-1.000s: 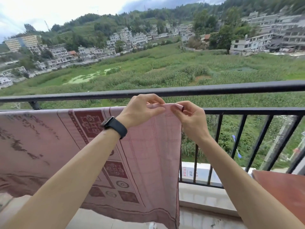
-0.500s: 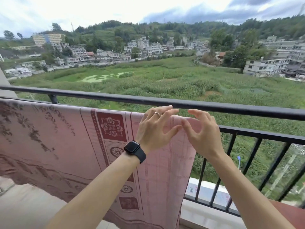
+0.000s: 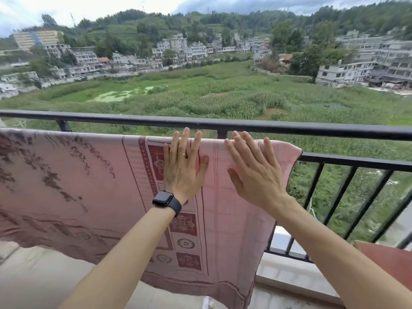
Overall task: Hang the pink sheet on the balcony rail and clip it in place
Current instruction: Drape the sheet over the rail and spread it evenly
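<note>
Both hands flat on the pink patterned woven sheet (image 3: 93, 188), which hangs draped over the lower black metal balcony rail (image 3: 356, 160), just under the thicker black top rail (image 3: 312, 130); its right edge ends near my right hand. I'd say palms sit there to smooth the fold and press the cloth against the bar so it doesn't slide off. Left hand (image 3: 184, 168), black smartwatch (image 3: 166, 201) on the wrist and gold ring (image 3: 181, 154) on a finger, is fully spread, fingertips reaching the top fold, gripping nothing. Right hand (image 3: 254, 170) likewise splayed wide, palm on fabric, holding nothing. No clip visible along the fold; clipping looks not yet confirmed.
</note>
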Motion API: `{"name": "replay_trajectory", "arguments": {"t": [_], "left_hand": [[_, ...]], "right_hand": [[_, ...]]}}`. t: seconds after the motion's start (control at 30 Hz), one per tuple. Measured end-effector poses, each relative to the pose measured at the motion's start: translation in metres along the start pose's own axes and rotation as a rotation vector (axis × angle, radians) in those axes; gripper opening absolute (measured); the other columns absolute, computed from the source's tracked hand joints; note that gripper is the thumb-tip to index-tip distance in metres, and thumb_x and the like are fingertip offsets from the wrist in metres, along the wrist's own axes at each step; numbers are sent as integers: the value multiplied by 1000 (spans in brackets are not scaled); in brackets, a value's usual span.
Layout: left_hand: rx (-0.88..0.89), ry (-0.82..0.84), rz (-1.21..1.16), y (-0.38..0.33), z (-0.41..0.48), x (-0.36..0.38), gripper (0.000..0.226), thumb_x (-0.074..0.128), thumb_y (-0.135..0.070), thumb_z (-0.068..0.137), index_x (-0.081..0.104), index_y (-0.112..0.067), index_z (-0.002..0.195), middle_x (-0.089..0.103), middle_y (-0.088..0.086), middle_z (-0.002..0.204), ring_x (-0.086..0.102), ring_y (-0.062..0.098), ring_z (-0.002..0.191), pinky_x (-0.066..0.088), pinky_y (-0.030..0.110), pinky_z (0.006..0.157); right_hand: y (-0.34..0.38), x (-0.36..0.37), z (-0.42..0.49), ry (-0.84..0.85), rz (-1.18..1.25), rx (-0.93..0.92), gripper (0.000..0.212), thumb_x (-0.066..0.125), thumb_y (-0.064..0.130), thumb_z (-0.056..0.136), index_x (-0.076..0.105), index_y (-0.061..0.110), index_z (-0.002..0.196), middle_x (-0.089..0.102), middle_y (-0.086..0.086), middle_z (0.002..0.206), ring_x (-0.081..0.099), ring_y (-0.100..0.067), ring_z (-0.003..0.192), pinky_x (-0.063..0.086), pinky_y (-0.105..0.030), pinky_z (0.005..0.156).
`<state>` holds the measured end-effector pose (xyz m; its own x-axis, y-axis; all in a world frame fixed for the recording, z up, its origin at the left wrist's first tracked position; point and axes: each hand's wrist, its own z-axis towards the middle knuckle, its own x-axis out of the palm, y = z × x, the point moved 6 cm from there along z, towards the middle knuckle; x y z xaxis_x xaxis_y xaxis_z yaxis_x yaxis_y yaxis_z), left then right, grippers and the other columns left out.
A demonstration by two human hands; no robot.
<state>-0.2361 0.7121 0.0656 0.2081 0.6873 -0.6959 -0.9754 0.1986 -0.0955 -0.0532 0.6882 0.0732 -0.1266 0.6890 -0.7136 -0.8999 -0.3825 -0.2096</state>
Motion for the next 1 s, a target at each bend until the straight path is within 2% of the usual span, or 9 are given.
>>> {"name": "replay_trajectory", "arguments": {"t": [0.13, 0.27, 0.37, 0.43, 0.47, 0.57, 0.67, 0.8, 1.0], "left_hand": [[29, 8, 25, 10, 5, -12, 56, 34, -54, 98, 31, -34, 151, 25, 0, 160, 19, 23, 148, 9, 54, 118], [160, 37, -43, -9, 15, -18, 56, 36, -58, 95, 40, -32, 145, 36, 0, 154, 28, 21, 144, 11, 54, 118], [273, 144, -151, -54, 32, -17, 63, 41, -63, 90, 41, -30, 144, 47, 0, 146, 40, 20, 136, 21, 50, 116], [331, 288, -196, -92, 49, -15, 66, 44, -66, 88, 43, -30, 143, 53, 0, 138, 48, 21, 127, 33, 44, 109], [354, 375, -205, -110, 58, -14, 64, 45, -66, 87, 46, -30, 140, 58, 0, 132, 53, 22, 121, 39, 42, 102], [357, 620, -271, -149, 80, -7, 50, 50, -65, 85, 64, -29, 116, 68, -3, 108, 62, 21, 100, 52, 38, 83], [349, 686, -415, -175, 88, 1, 37, 55, -55, 85, 74, -24, 92, 71, -4, 86, 66, 19, 85, 58, 38, 75], [296, 534, -459, -182, 89, 10, 32, 57, -58, 84, 72, -30, 81, 69, -12, 77, 65, 15, 77, 57, 36, 71], [271, 575, -657, -176, 94, 19, 27, 66, -66, 73, 73, -41, 80, 71, -20, 79, 66, 1, 83, 57, 36, 78]], "right_hand": [[-5, -17, 0, -137, 104, 91, 64, 53, 43, 96, 38, 18, 152, 27, -6, 162, 19, -23, 152, 6, -58, 121], [-35, -31, -51, -475, 328, 620, 69, 63, 45, 89, 41, 11, 145, 27, -15, 158, 25, -27, 147, 19, -49, 119], [-54, 17, -89, -274, 931, 990, 92, 73, 54, 84, 22, 21, 153, 28, -1, 159, 32, -17, 145, 31, -45, 116], [-50, 50, -101, -40, 1317, 1040, 95, 83, 50, 75, 30, 25, 149, 50, 4, 148, 55, -14, 129, 48, -43, 104], [-49, 59, -107, 37, 1378, 1045, 87, 86, 46, 71, 41, 21, 142, 62, 1, 135, 64, -16, 119, 54, -40, 95], [-58, 74, -128, 82, 1239, 1060, 46, 85, 45, 72, 67, 23, 108, 76, 4, 101, 73, -18, 96, 59, -38, 81], [-73, 70, -142, -3, 1042, 1026, 14, 80, 38, 80, 71, 28, 77, 72, 17, 73, 68, -4, 72, 55, -32, 70], [-84, 72, -142, 16, 1021, 992, 7, 75, 24, 88, 77, 18, 88, 77, 4, 82, 73, -21, 80, 58, -44, 78], [-87, 80, -145, 53, 1189, 1044, 27, 85, 44, 71, 76, 21, 82, 77, 2, 82, 73, -18, 83, 59, -36, 80]]}}
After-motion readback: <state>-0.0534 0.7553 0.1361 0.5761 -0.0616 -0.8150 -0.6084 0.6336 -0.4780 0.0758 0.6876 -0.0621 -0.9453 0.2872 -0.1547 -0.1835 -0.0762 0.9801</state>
